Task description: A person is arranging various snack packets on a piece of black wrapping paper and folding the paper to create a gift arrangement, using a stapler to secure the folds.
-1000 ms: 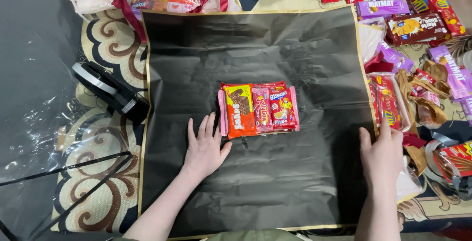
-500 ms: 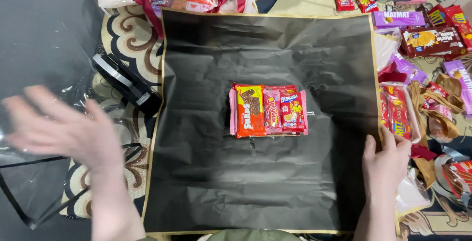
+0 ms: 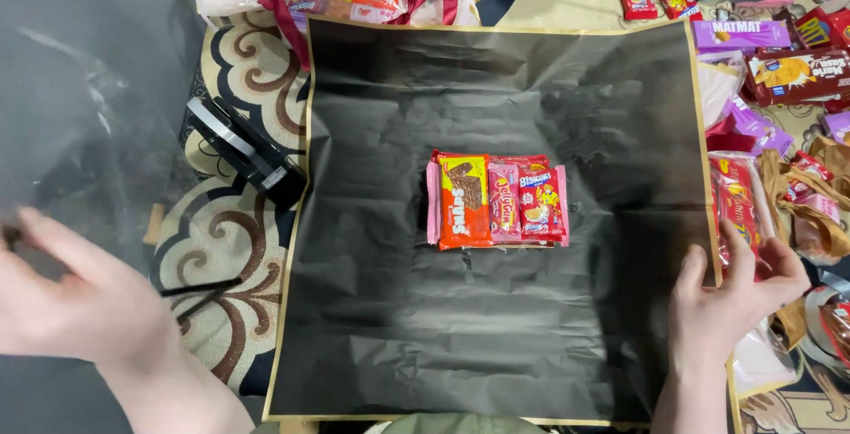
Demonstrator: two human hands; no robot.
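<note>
Snack packets (image 3: 497, 200) sit stacked at the middle of the black wrapping sheet (image 3: 496, 328), whose right edge the right hand (image 3: 728, 301) pins flat with spread fingers, while the left hand (image 3: 84, 306), open and empty, reaches over clear cellophane (image 3: 80, 115) lying beside the sheet.

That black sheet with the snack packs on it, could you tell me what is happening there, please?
A person kneels over a black wrapping sheet spread on a patterned rug. A small stack of snack packs lies in its middle. The right hand rests on the sheet's right edge, fingers spread. The left hand is off to the left, open, at a clear plastic film. A black tape dispenser lies beside the sheet, and more snack packs are piled at the right.
</note>
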